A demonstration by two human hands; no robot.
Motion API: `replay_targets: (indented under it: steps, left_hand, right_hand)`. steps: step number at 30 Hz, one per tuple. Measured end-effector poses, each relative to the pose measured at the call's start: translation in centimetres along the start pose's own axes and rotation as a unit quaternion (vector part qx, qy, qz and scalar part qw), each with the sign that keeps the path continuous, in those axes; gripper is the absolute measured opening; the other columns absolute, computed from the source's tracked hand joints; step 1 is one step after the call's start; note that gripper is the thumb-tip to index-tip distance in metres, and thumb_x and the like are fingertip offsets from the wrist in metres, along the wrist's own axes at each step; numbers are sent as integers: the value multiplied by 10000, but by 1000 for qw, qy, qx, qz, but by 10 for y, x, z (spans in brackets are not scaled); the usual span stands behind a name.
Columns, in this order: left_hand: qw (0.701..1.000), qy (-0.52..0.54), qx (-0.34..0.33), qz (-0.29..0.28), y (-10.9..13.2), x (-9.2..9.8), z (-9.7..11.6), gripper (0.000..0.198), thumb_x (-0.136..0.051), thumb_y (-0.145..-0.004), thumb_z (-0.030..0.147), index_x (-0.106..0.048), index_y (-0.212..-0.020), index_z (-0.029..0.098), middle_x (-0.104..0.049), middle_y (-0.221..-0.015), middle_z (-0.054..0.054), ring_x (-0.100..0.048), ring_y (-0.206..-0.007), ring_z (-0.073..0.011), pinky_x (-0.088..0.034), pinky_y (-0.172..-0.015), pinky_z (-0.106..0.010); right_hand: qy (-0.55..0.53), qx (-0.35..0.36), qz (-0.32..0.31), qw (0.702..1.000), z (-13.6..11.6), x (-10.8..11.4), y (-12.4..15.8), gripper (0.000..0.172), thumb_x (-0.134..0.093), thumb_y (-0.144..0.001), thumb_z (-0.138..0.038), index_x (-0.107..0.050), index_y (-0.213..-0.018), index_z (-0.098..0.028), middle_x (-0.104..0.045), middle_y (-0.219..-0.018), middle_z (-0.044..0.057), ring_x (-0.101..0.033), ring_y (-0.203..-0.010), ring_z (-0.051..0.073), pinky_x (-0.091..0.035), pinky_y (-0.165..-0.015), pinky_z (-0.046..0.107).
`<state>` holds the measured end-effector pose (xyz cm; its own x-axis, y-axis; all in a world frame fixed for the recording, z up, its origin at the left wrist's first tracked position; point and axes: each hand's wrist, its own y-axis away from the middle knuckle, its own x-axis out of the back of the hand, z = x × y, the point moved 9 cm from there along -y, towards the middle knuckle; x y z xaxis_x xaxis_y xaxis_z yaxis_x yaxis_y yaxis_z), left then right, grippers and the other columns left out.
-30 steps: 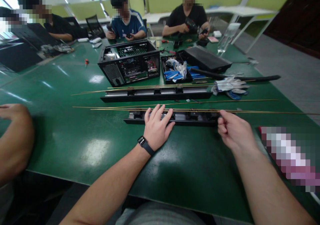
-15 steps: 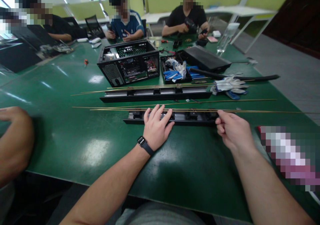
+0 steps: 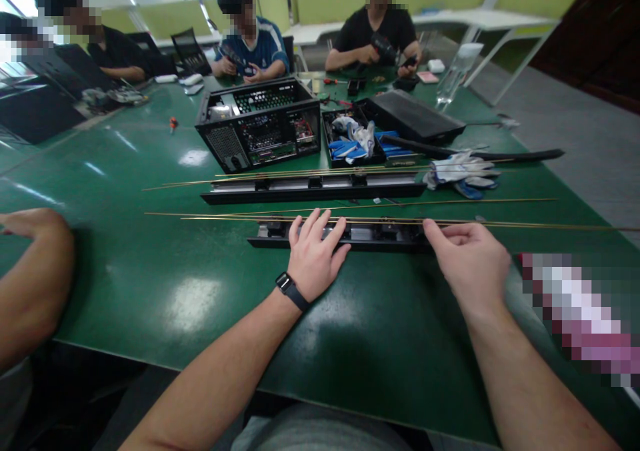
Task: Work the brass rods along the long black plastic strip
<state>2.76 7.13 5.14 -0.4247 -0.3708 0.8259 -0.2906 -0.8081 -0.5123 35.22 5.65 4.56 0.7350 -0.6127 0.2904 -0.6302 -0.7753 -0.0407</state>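
My left hand (image 3: 315,257), with a dark watch (image 3: 284,281) on its wrist, lies flat with fingers spread across the middle of a black rail (image 3: 373,245). Several small black blocks (image 3: 389,228) sit in this rail's channel. Thin brass-coloured rods (image 3: 220,218) run lengthwise over it and pass under my left fingers. At the rail's right end is my right hand (image 3: 473,257), thumb stretched toward the end block and the other fingers curled. What those fingers grip, if anything, is hidden; the rods pass right by them.
Behind lies a second black rail (image 3: 310,195) with rods on it. Farther back stand an open computer case (image 3: 260,131), a box of gloves (image 3: 353,141), more gloves (image 3: 463,174) and a black tube (image 3: 520,155). A person's arm (image 3: 37,271) rests at left; people sit opposite.
My right hand has shifted slightly and turned, its thumb now reaching farther left over the rail's end. My left hand stays in place. The view has barely moved.
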Motion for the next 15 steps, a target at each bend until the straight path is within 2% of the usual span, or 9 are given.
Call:
replay_targets:
  steps: [2,5,7,10,13,15]
  left_hand:
    - [1000,-1,-2,0,0,0,0,483,-760,-1214,375,-818,-1689,311,-743,-1828,-174,-637,-1774,-431,-401,-1508,-703]
    - [1000,0,-2,3,0,1,0,485,-761,-1211,369,-818,-1690,317,-744,-1827,-170,-637,-1775,-430,-399,-1509,-702]
    - [1000,0,0,4,0,1,0,490,-764,-1209,367,-815,-1694,322,-743,-1830,-168,-634,-1777,-432,-391,-1512,-707]
    - [1000,-1,-2,7,1,1,0,491,-765,-1212,376,-813,-1696,311,-745,-1825,-175,-639,-1773,-431,-394,-1512,-704]
    - [1000,-3,-10,14,1,1,1,482,-764,-1218,384,-817,-1690,299,-755,-1812,-183,-655,-1760,-426,-416,-1502,-692]
    - [1000,-4,-15,17,1,2,2,485,-769,-1218,384,-815,-1692,293,-756,-1810,-188,-661,-1756,-427,-426,-1496,-691]
  right_hand:
    - [106,95,50,989,-20,5,13,424,-1079,-953,-483,-723,-822,-293,-698,-702,14,-668,-658,204,-489,-574,304]
    - [157,167,5,973,-29,-17,32,314,-1031,-986,-529,-818,-948,-301,-719,-699,4,-725,-683,245,-574,-687,354]
    - [180,191,-26,965,-27,-34,40,319,-1022,-980,-566,-865,-1046,-297,-739,-704,0,-751,-695,263,-593,-725,372]
    - [218,209,-29,953,-23,-52,44,367,-998,-988,-612,-897,-1109,-281,-763,-718,17,-788,-732,291,-589,-744,382]
    - [240,218,-23,946,-21,-62,43,386,-953,-1015,-636,-914,-1120,-267,-796,-755,50,-810,-763,314,-564,-741,385]
    - [227,206,-26,951,-17,-65,41,398,-915,-1026,-643,-916,-1122,-257,-819,-792,73,-820,-787,325,-550,-745,385]
